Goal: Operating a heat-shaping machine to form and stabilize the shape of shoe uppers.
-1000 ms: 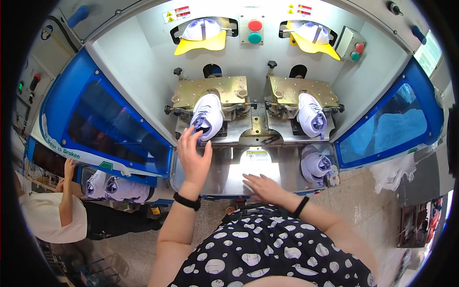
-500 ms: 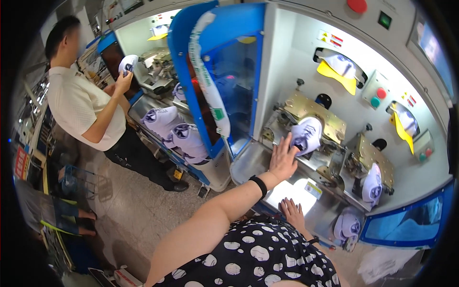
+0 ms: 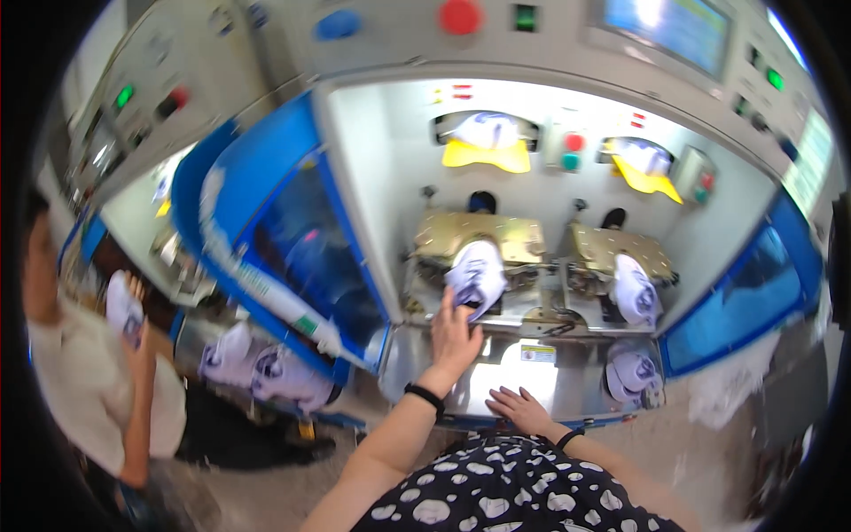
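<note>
My left hand (image 3: pixel 454 339) reaches into the machine bay and its fingers touch the toe of a white and purple shoe upper (image 3: pixel 477 277) mounted on the left brass-coloured fixture (image 3: pixel 470 238). My right hand (image 3: pixel 521 411) lies flat, fingers spread, on the shiny metal shelf (image 3: pixel 496 377) at the front of the bay, holding nothing. A second shoe upper (image 3: pixel 635 289) sits on the right fixture (image 3: pixel 612 252). A third upper (image 3: pixel 631 372) rests on the shelf at the right.
Open blue transparent guard doors stand to the left (image 3: pixel 284 239) and right (image 3: pixel 740 306) of the bay. Yellow pads (image 3: pixel 486 155) hang on the back wall beside red and green buttons (image 3: pixel 573 151). A person (image 3: pixel 89 372) at the left holds a shoe upper (image 3: pixel 122 306); more uppers (image 3: pixel 257 368) lie beside them.
The view has swung back from the left toward the machine bay. My left hand stays on the left shoe upper; my right hand remains on the metal shelf.
</note>
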{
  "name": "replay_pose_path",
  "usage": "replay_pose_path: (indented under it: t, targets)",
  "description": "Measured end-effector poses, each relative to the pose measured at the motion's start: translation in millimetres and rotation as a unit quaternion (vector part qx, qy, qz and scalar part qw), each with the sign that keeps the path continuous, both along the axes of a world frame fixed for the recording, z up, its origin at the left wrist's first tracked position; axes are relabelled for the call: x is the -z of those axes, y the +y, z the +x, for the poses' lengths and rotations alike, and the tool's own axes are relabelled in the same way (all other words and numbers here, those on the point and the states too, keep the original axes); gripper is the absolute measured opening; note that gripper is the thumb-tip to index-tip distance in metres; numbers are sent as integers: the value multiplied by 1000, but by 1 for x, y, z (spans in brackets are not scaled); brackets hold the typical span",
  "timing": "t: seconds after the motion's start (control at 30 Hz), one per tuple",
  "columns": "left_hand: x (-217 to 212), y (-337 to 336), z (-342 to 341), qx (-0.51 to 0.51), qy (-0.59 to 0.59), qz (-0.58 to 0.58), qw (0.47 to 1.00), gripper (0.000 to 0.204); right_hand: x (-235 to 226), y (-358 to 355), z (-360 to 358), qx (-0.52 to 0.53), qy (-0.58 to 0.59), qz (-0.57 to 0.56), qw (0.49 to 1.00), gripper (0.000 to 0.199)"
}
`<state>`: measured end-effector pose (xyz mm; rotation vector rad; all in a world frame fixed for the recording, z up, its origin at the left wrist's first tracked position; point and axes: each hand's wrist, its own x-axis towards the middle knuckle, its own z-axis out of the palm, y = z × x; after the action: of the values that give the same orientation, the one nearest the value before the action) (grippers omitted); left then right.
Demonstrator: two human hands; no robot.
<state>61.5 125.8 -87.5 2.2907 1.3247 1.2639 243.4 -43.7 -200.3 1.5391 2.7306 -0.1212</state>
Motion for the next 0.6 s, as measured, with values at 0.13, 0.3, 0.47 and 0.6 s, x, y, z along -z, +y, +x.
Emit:
replay_pose_path:
  t: [0.13, 0.3, 0.47, 0.6]
  targets:
    - [1, -3, 1, 5, 7, -11, 1000, 33, -5, -4, 3, 19, 62, -23, 998, 71]
    - [0, -3, 7, 30, -10, -9, 999, 34, -8, -7, 6, 22, 52, -28, 998, 73]
    - [0, 0, 8, 31, -3, -10, 999, 35, -8, -2, 10, 14, 56, -22, 998, 73]
    - [0, -2, 8, 43, -26, -31, 998, 36, -4, -1, 11, 12, 42, -24, 999, 72]
